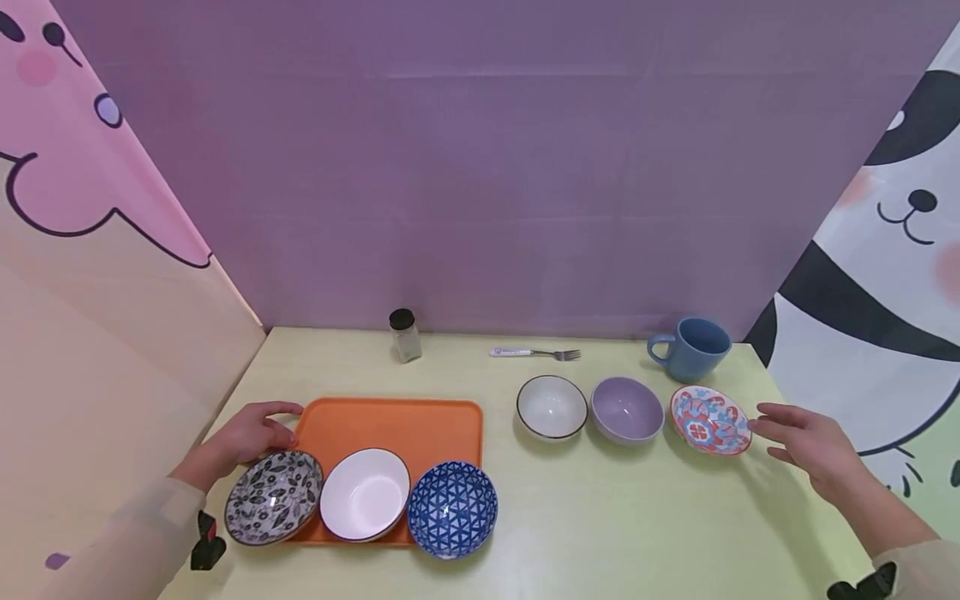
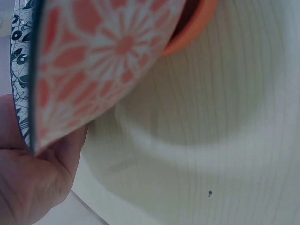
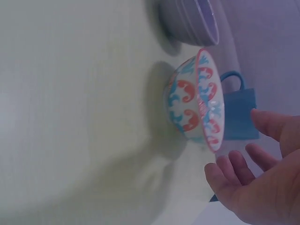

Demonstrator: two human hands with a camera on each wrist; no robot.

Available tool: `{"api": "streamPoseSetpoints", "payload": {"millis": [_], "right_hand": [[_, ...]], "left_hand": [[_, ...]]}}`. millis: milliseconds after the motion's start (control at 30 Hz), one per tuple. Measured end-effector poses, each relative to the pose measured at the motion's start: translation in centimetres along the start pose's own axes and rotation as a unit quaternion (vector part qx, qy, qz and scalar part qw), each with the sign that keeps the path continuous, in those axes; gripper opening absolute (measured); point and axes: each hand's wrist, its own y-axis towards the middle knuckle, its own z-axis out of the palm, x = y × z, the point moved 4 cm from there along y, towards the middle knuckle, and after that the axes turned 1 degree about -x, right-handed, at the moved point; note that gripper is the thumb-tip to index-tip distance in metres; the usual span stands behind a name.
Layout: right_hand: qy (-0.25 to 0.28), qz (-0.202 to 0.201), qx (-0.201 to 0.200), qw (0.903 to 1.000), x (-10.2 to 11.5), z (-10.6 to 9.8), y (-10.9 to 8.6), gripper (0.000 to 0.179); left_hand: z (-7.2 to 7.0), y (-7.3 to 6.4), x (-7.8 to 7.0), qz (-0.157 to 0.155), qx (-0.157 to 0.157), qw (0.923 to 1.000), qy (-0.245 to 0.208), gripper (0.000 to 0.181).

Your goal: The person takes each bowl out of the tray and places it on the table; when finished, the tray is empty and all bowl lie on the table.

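My left hand (image 1: 251, 433) is just beyond the rim of a black-and-white leaf-patterned bowl (image 1: 273, 498), index finger and thumb extended. Red floral decoration covers the bowl's outer wall (image 2: 101, 61), which hides part of that hand in the left wrist view. The bowl overhangs the left edge of an orange tray (image 1: 397, 417). On the right, my right hand (image 1: 813, 450) has its fingers loosely extended, holding nothing. Its fingertips come close to the rim of a red-and-blue patterned bowl (image 1: 711, 420), and in the right wrist view thumb and fingers are spread apart.
Along the tray's front are a white bowl (image 1: 365, 495) and a blue triangle-patterned bowl (image 1: 452, 510). A dark-rimmed white bowl (image 1: 552, 407) and a purple bowl (image 1: 627, 410) sit right of centre. Farther back are a black-lidded shaker (image 1: 406, 337), a fork (image 1: 534, 354) and a blue mug (image 1: 693, 350).
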Motion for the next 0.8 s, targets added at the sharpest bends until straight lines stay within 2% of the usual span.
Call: {"api": "streamPoseSetpoints", "payload": {"millis": [233, 400, 600, 800], "right_hand": [[0.008, -0.036, 0.012, 0.9993, 4.1, 1.4, -0.5, 0.073], [0.019, -0.081, 0.021, 0.9963, 7.6, 3.0, -1.0, 0.067], [0.025, -0.135, 0.031, 0.9901, 11.1, 5.9, -2.0, 0.059], [0.046, -0.147, 0.071, 0.9855, 13.3, 9.6, -2.7, 0.054]], "left_hand": [[-0.4, 0.2, 0.5, 0.001, 0.006, 1.0000, 0.007, 0.055], [-0.3, 0.2, 0.5, 0.005, 0.015, 0.9998, -0.012, 0.055], [0.0, 0.3, 0.4, 0.005, 0.015, 0.9997, -0.016, 0.055], [-0.1, 0.5, 0.3, -0.004, 0.012, 0.9999, 0.002, 0.055]]}}
